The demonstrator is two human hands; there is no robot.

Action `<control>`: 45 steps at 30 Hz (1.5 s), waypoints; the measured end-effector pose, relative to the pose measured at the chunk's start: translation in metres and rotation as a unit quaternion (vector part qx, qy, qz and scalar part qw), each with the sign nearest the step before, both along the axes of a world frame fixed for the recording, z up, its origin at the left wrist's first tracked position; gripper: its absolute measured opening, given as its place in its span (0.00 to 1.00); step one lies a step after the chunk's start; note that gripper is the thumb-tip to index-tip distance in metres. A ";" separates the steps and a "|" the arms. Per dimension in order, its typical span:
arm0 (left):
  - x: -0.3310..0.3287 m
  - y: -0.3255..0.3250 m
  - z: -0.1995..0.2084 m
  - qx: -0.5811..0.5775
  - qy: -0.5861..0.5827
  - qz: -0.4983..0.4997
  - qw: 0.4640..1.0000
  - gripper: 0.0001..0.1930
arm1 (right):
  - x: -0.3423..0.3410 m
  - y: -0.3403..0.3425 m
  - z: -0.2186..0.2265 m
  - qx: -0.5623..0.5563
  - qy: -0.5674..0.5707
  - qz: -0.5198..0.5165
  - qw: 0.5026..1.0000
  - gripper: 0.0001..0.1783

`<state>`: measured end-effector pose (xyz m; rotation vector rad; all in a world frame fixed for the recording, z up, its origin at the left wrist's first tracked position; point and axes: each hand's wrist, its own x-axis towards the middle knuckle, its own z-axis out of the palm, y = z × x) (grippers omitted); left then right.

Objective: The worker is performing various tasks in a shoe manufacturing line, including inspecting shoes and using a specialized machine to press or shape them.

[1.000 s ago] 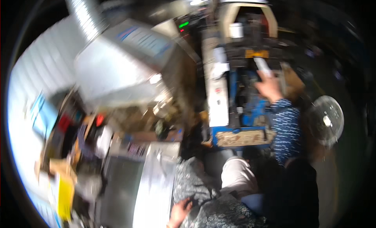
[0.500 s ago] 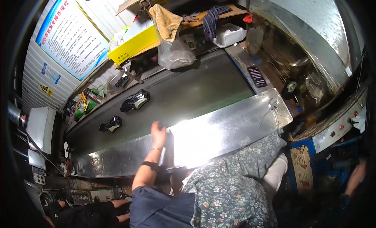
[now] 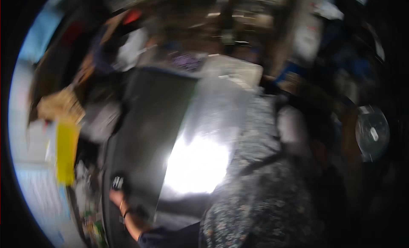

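Note:
My left hand (image 3: 116, 197) reaches out at the lower left, with a dark band on its wrist. Its fingers are against a glossy black shoe (image 3: 118, 182) near the far edge of the dark conveyor belt (image 3: 151, 116). Motion blur hides whether they have closed round it. Just beside the wrist, a smeared dark shape (image 3: 142, 212) lies on the belt, too blurred to make out. My right hand is out of view.
A shiny metal plate (image 3: 213, 116) with a strong glare runs between the belt and my floral apron (image 3: 260, 184). Past the belt are a yellow box (image 3: 67, 152), a tan cloth (image 3: 61, 105) and a blurred plastic bag (image 3: 101, 122). A white container (image 3: 131, 49) stands near the belt's end.
The view has swung strongly to the right and blurred. My left hand has gone from above the metal plate across the belt to a black shoe.

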<state>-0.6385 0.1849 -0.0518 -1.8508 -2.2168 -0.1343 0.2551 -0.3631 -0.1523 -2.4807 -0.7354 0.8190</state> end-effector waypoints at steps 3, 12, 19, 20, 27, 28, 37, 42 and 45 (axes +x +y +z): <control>0.009 0.012 0.000 -0.058 -0.078 0.088 0.991 0.19 | -0.019 -0.029 -0.001 0.044 -0.047 -0.079 0.995 0.20; 0.119 -0.018 -0.023 -0.013 -0.154 0.053 0.987 0.19 | -0.047 -0.055 -0.030 -0.105 -0.028 -0.101 0.989 0.21; 0.154 -0.028 -0.017 -0.029 -0.210 0.045 0.976 0.20 | -0.054 -0.023 -0.017 0.053 0.108 -0.145 0.982 0.19; 0.157 -0.030 -0.018 -0.029 -0.221 0.044 0.974 0.20 | -0.052 -0.018 -0.013 0.080 0.104 -0.147 0.980 0.19; 0.166 -0.054 -0.009 -0.032 -0.377 0.088 0.922 0.20 | -0.026 0.025 0.007 0.228 -0.071 -0.090 0.967 0.12; 0.165 -0.061 -0.004 -0.030 -0.427 0.097 0.898 0.20 | -0.020 0.035 0.012 0.280 -0.029 -0.095 0.955 0.11; 0.289 -0.147 0.040 -0.097 -0.804 -0.154 0.566 0.17 | -0.034 0.205 0.155 0.430 0.041 0.031 0.901 0.09; 0.483 -0.201 0.042 -0.321 -0.920 -0.033 0.220 0.22 | -0.097 0.267 0.241 0.568 0.136 0.275 0.764 0.37; 0.549 -0.222 0.036 -0.560 -0.803 -0.126 0.162 0.20 | -0.098 0.250 0.257 0.595 -0.134 0.266 0.746 0.27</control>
